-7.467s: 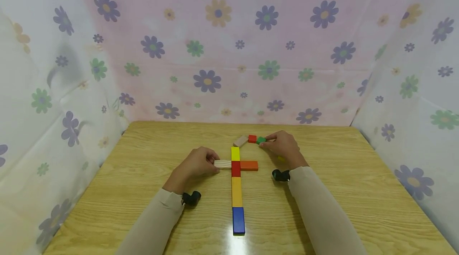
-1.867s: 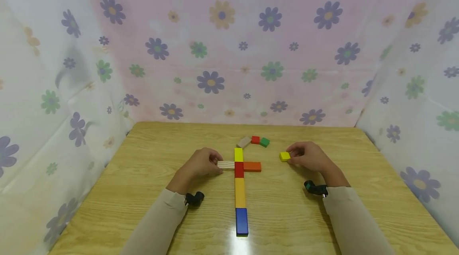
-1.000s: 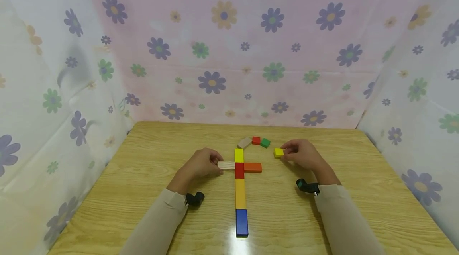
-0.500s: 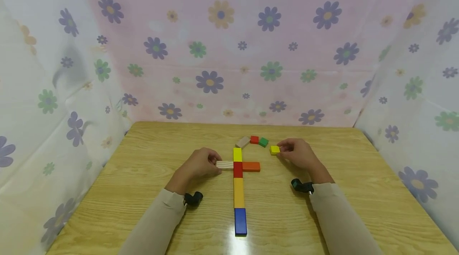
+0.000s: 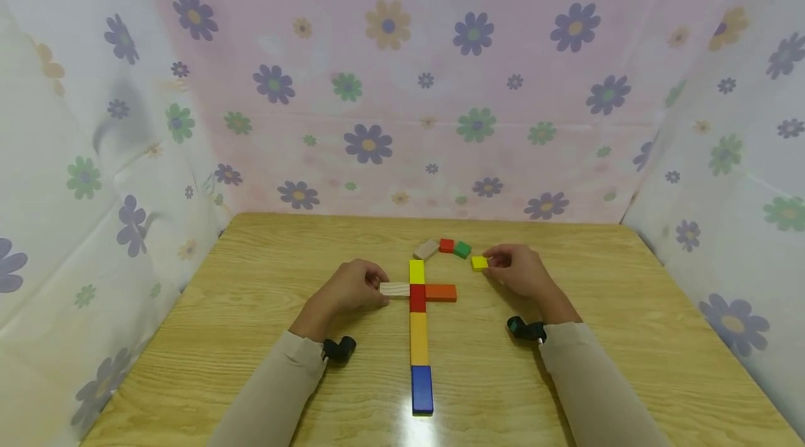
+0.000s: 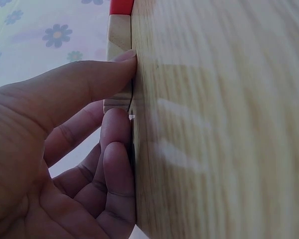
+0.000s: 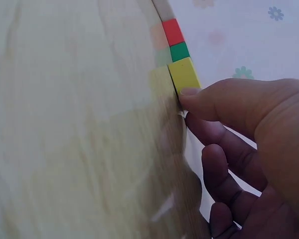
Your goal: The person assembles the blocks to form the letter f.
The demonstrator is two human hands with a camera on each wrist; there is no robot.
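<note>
**Both hands resting on wooden blocks at a flower-curtained table**

The person's right hand (image 5: 518, 269) lies low on the table, wrist down and knuckles raised, its curled fingers and thumb tip pinching a small yellow block (image 5: 479, 263) that sits flat on the wood, right of centre and toward the far side. In the right wrist view the thumb presses the block's near edge, and the green cube (image 7: 179, 51) sits just beside the yellow block's far end. The left hand (image 5: 349, 288) rests left of centre, fingers curled, the thumb and fingertips gripping the left end of a pale unpainted bar (image 5: 395, 288).

That bar is bare wood with a visible grain; its right end touches a red block (image 5: 417, 297), and an orange bar (image 5: 441, 292) runs off the red block's right side. The red block belongs to a straight column running near to far: a glossy blue bar (image 5: 421, 389) nearest, a yellow-orange bar (image 5: 418, 337), the red one, then a yellow block (image 5: 416, 271). Beyond it a tan block (image 5: 425, 248), a red cube (image 5: 446, 245) and the green cube form a short arc.

All pieces are flat, square-edged and painted smooth. The table (image 5: 251, 335) is light, grained wood with a sheen near the front edge. Thin curtains (image 5: 377, 84) printed with purple, green and orange flowers close in the far side and both flanks. Long beige sleeves (image 5: 585, 384) cover both forearms.
</note>
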